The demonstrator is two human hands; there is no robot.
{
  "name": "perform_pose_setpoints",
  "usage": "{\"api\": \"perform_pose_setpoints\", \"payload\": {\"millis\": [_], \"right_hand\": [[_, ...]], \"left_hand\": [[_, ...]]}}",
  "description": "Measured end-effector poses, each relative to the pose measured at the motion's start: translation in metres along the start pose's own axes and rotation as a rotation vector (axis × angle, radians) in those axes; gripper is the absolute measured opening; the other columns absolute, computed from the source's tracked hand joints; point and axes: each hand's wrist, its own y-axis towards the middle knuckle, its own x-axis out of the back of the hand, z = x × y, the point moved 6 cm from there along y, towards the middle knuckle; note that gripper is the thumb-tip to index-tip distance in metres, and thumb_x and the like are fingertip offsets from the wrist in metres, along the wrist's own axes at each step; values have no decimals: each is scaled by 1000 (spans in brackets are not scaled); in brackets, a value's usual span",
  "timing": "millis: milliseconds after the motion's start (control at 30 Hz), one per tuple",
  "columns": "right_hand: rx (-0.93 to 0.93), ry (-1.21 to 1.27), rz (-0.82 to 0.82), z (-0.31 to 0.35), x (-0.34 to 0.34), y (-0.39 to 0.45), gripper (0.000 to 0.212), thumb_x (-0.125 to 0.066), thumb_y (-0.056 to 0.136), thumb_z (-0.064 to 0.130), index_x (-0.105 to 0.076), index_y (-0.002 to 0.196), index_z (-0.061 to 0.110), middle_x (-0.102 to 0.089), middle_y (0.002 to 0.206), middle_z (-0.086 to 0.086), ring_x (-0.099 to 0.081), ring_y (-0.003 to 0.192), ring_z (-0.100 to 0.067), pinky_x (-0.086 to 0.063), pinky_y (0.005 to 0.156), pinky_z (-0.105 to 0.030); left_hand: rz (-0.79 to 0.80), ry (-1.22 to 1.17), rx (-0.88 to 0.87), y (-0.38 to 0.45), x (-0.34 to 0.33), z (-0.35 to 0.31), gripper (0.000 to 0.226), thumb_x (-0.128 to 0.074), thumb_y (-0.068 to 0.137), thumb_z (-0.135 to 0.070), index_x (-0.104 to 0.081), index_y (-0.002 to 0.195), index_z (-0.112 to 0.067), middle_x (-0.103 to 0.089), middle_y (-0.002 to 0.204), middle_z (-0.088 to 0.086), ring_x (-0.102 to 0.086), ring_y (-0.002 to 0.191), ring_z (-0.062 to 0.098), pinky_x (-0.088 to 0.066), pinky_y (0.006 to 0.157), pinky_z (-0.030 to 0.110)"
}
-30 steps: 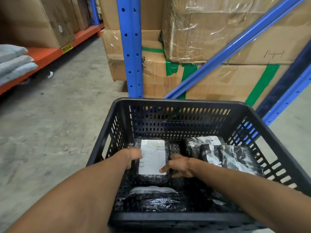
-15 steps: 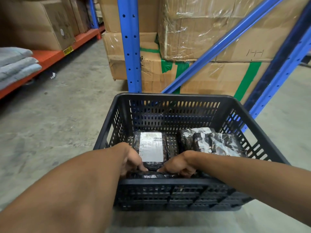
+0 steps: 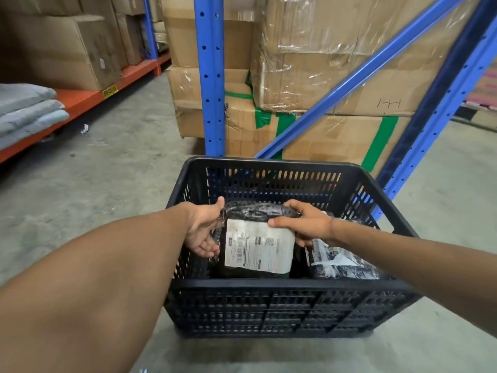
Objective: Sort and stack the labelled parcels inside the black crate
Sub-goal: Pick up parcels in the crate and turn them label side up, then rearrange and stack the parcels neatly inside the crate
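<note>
A black slatted crate (image 3: 295, 285) stands on the concrete floor in front of me. Inside it, a black plastic-wrapped parcel (image 3: 258, 246) with a white shipping label is lifted and tilted toward me. My left hand (image 3: 205, 230) grips its left edge, thumb on the top corner. My right hand (image 3: 306, 224) holds its upper right corner, thumb on the label. Another black parcel (image 3: 341, 261) with a crumpled white label lies at the crate's right side, partly under my right forearm. The crate's floor is hidden by the near wall.
Blue rack uprights (image 3: 212, 76) and a diagonal brace stand right behind the crate, with wrapped cardboard boxes (image 3: 322, 57) stacked there. An orange shelf (image 3: 80, 100) at the left carries boxes and folded grey pads (image 3: 27, 111). Concrete floor lies to the left and right.
Both hands went down to a parcel near the crate's front wall, then raised a labelled parcel, which is now held up and tilted. The view pulled back from the crate.
</note>
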Motion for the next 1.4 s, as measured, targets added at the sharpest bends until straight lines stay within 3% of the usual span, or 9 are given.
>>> {"api": "perform_pose_setpoints", "payload": {"millis": [167, 300, 400, 533, 633, 767, 933, 1233, 1400], "right_hand": [[-28, 170, -213, -3, 19, 8, 102, -64, 87, 54, -5, 162, 15, -63, 46, -3, -44, 29, -14, -31, 33, -20], [-126, 447, -213, -20, -1, 21, 84, -58, 90, 55, -32, 153, 6, -77, 77, -8, -55, 37, -19, -37, 33, -18], [-276, 468, -41, -29, -36, 24, 66, -47, 90, 66, -61, 123, 10, -77, 78, -9, -68, 48, -17, -46, 37, -19], [-431, 421, -15, -40, -56, 32, 55, -47, 91, 66, -61, 97, 14, -59, 85, -7, -60, 67, -18, -55, 47, -23], [-417, 392, -36, -43, -60, 41, 45, -56, 94, 57, -60, 110, 14, -59, 89, -8, -60, 71, -19, -56, 46, -25], [-394, 342, 32, -43, -71, 58, 63, -55, 95, 55, -53, 134, 5, -60, 96, -15, -64, 75, -23, -62, 61, -32], [-418, -8, 57, -46, -78, 75, 79, -49, 96, 60, -37, 150, 4, -58, 125, -22, -59, 70, -22, -62, 74, -47], [-398, -282, 111, -29, -59, 61, 71, -42, 102, 52, -36, 146, -4, -62, 128, -27, -72, 87, -38, -63, 68, -47], [-294, -268, -63, -1, 21, 39, 34, -35, 103, 13, -58, 120, -7, -69, 78, -18, -65, 53, -29, -56, 45, -30]], "left_hand": [[-73, -39, -36, 1, 10, 4, 111, -13, 65, -95, -43, 143, -22, -57, 128, 13, -57, 107, 28, -51, 97, 43], [107, -294, -64, 4, -1, 1, 118, -22, 63, -96, -50, 135, -6, -58, 135, 26, -61, 108, 40, -52, 90, 51], [-3, -322, -145, 9, 4, -16, 83, -41, 84, -76, -57, 131, -9, -64, 129, 19, -64, 103, 35, -54, 82, 50], [-228, -197, -207, 24, 10, -23, 48, -64, 94, -26, -55, 137, -8, -61, 137, 12, -59, 124, 31, -43, 110, 47], [-318, -193, -272, 30, 18, -27, 68, -66, 92, -19, -35, 151, -7, -48, 149, 14, -53, 131, 31, -41, 111, 41], [-506, -188, -376, 41, 34, -32, 68, -64, 91, -12, -32, 151, -13, -53, 141, 12, -55, 96, 22, -45, 85, 29], [-462, 17, -205, 67, 25, -14, 61, -48, 97, -9, -24, 154, -4, -43, 145, 15, -46, 130, 31, -38, 111, 35], [-555, 100, -284, 55, 17, -29, 79, -58, 89, -12, -19, 158, -18, -29, 158, 15, -36, 143, 34, -31, 119, 42], [-620, 396, -515, 31, -18, -82, 46, -59, 89, -16, -55, 135, -19, -47, 141, 11, -49, 130, 33, -42, 112, 41]]}}
